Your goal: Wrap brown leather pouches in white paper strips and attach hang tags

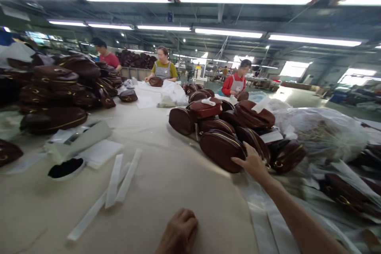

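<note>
My right hand [252, 162] reaches to the near end of a pile of brown leather bags. Its thumb lies across the front of a rounded brown bag [222, 149] with a gold zip, and the fingers sit at that bag's right edge. Behind and beside it are more brown bags, including one lying on top [206, 107] with a white strip on it. At the bottom middle, my left hand [179, 231] rests on the pale tabletop [154, 190] with its fingers curled in. Nothing shows in it, though its palm side is hidden.
White strips [114, 180], a grey-white box [79, 139] and a white dish [67, 175] of black material lie left. Another brown bag heap [56, 91] rises behind them. Clear plastic [321, 131] bulges at right. Three people work across the table, one in a checked apron [163, 71].
</note>
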Tool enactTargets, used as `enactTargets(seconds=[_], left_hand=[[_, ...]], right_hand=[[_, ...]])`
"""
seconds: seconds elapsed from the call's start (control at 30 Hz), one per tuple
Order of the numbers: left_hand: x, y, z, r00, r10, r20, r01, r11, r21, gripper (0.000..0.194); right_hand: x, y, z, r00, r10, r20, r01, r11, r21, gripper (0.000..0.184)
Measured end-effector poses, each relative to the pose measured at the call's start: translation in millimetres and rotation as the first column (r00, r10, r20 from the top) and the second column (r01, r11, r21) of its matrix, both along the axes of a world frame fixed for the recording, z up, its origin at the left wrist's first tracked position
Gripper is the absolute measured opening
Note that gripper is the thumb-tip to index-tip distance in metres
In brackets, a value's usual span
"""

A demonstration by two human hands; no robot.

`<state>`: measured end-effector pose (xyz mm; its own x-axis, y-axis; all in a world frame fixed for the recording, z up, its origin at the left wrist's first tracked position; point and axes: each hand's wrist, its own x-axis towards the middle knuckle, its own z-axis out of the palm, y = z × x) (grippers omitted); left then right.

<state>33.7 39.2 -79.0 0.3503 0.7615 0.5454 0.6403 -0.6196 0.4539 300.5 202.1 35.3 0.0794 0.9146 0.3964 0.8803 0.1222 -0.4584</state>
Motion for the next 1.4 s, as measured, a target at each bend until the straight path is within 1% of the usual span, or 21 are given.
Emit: enactTargets(seconds=[0.07, 0.1, 0.17, 0.23, 0.27, 0.37, 0.43, 0.5, 0.57, 0.63, 0.7, 0.73, 0.8, 0.83, 0.9, 0.97, 1.0, 1.1, 1.2, 1.3, 1.4], left_hand=[[1.0, 3.4, -12.6, 1.0, -0.001, 0.016, 0.0, 0.996, 0.086, 0.02], [1.6, 4.6, -18.4, 1.0, 0.007, 0.025, -0.009, 0.993, 0.115, 0.02], [3.3, 6.4, -26.5, 0.999, 0.033, 0.039, -0.039, 0.989, 0.142, 0.02], [4.7, 7.1, -27.3, 0.997, 0.056, 0.056, -0.064, 0.985, 0.158, 0.02], [4.8, 6.6, -24.4, 0.996, 0.064, 0.064, -0.073, 0.984, 0.162, 0.02], [1.4, -0.6, -3.3, 0.99, 0.125, 0.064, -0.136, 0.967, 0.216, 0.02], [-3.5, -11.1, 17.3, 0.985, 0.166, 0.055, -0.175, 0.927, 0.332, 0.027], [-8.5, -25.4, 38.7, 0.987, 0.156, 0.042, -0.158, 0.875, 0.458, 0.034], [-12.4, -41.3, 58.0, 0.99, 0.138, 0.012, -0.125, 0.851, 0.511, 0.036], [-15.2, -56.5, 73.3, 0.988, 0.153, -0.02, -0.123, 0.859, 0.497, 0.036], [-18.1, -68.2, 84.1, 0.986, 0.16, -0.041, -0.124, 0.881, 0.456, 0.036], [-19.6, -72.0, 88.1, 0.988, 0.148, -0.054, -0.11, 0.895, 0.432, 0.036], [-22.6, -74.9, 94.2, 0.989, 0.115, -0.089, -0.071, 0.917, 0.394, 0.035], [-23.7, -74.2, 96.9, 0.989, 0.1, -0.108, -0.052, 0.924, 0.38, 0.034], [-24.7, -70.0, 102.9, 0.987, 0.074, -0.139, -0.02, 0.933, 0.359, 0.031], [-24.0, -64.6, 109.8, 0.979, 0.049, -0.196, 0.021, 0.941, 0.338, 0.027], [-23.1, -62.1, 113.3, 0.971, 0.044, -0.236, 0.036, 0.945, 0.324, 0.025], [-19.4, -57.6, 120.9, 0.934, 0.079, -0.348, 0.025, 0.958, 0.284, 0.017], [-16.2, -56.2, 122.3, 0.911, 0.084, -0.404, 0.011, 0.974, 0.227, 0.008], [-15.7, -55.3, 121.2, 0.898, 0.079, -0.433, 0.015, 0.977, 0.21, 0.006], [-18.8, -53.6, 122.8, 0.9, 0.06, -0.431, 0.033, 0.978, 0.205, 0.013]], right_hand=[[-22.9, 23.8, 0.9, 0.998, -0.039, 0.055, 0.041, 0.998, -0.05, 0.085], [-30.5, 31.5, 2.0, 0.995, -0.07, 0.073, 0.076, 0.993, -0.087, 0.084], [-40.4, 37.2, 3.5, 0.989, -0.114, 0.089, 0.125, 0.983, -0.132, 0.067], [-46.3, 28.7, 2.9, 0.992, -0.087, 0.088, 0.098, 0.987, -0.131, 0.046], [-48.8, 19.2, 2.0, 0.994, -0.059, 0.092, 0.07, 0.99, -0.12, 0.039], [-56.8, -27.2, -0.8, 0.996, 0.067, 0.055, -0.062, 0.994, -0.092, 0.031], [-63.2, -67.4, -1.5, 0.984, 0.176, -0.03, -0.178, 0.98, -0.093, 0.03], [-69.6, -108.7, -0.4, 0.958, 0.259, -0.126, -0.274, 0.954, -0.121, 0.029], [-75.1, -145.5, 2.4, 0.935, 0.3, -0.189, -0.333, 0.926, -0.18, 0.027], [-79.1, -174.6, 5.8, 0.917, 0.331, -0.223, -0.377, 0.901, -0.213, 0.027], [-81.7, -195.4, 8.4, 0.889, 0.404, -0.214, -0.445, 0.872, -0.205, 0.026], [-82.7, -203.1, 9.2, 0.875, 0.448, -0.186, -0.478, 0.862, -0.17, 0.026], [-84.3, -214.5, 9.3, 0.857, 0.512, -0.055, -0.514, 0.857, -0.033, 0.032], [-85.3, -218.7, 8.6, 0.859, 0.509, 0.042, -0.511, 0.857, 0.059, 0.036], [-88.2, -225.5, 5.7, 0.863, 0.45, 0.23, -0.496, 0.841, 0.217, 0.041], [-92.7, -230.6, 0.4, 0.85, 0.403, 0.34, -0.498, 0.824, 0.27, 0.038], [-95.6, -232.7, -3.0, 0.849, 0.388, 0.358, -0.493, 0.824, 0.278, 0.035], [-105.4, -236.9, -14.9, 0.896, 0.306, 0.321, -0.409, 0.852, 0.326, 0.03], [-112.4, -237.3, -23.5, 0.943, 0.226, 0.245, -0.305, 0.879, 0.365, 0.024], [-112.3, -236.3, -24.3, 0.957, 0.247, 0.151, -0.284, 0.901, 0.327, 0.023], [-107.9, -237.9, -20.5, 0.948, 0.308, 0.083, -0.319, 0.906, 0.278, 0.028]])
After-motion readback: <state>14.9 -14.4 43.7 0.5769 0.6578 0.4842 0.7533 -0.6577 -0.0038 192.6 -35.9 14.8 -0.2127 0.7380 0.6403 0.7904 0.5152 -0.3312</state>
